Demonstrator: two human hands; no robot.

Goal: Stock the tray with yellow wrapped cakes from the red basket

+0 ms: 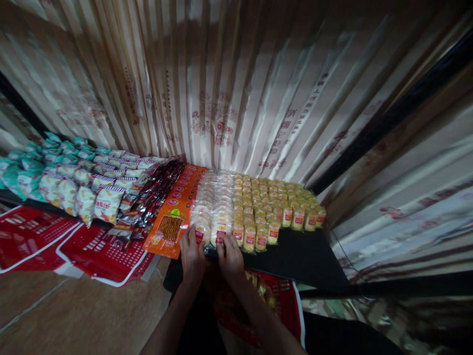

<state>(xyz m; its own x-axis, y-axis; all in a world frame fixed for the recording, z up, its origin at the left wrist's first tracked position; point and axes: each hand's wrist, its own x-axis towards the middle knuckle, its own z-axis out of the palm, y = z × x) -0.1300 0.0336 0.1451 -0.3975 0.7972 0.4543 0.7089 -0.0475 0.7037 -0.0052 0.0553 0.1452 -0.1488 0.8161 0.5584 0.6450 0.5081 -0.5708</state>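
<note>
Two side-by-side rows of clear-wrapped white rice crackers run back along the black shelf [303, 261]. My left hand [192, 259] has its fingers curled at the front pack of the left row [202, 224], which has a red label. At the right row [221, 224], my right hand [231, 259] holds the front pack by its lower end, thumb and fingers around the label. The undersides of both packs are hidden by my fingers. An orange bag of stick snacks [172, 217] lies just left of my left hand. Small yellow wrapped cakes [254, 212] stand in rows to the right.
Dark red shiny packets [158, 197], white-and-blue snack bags [107, 202] and green bags [31, 177] fill the shelf's left part. Red bags [99, 251] sit below. Another red bag [288, 301] with yellow packs is under my right arm. Pleated printed sheeting [221, 74] hangs behind.
</note>
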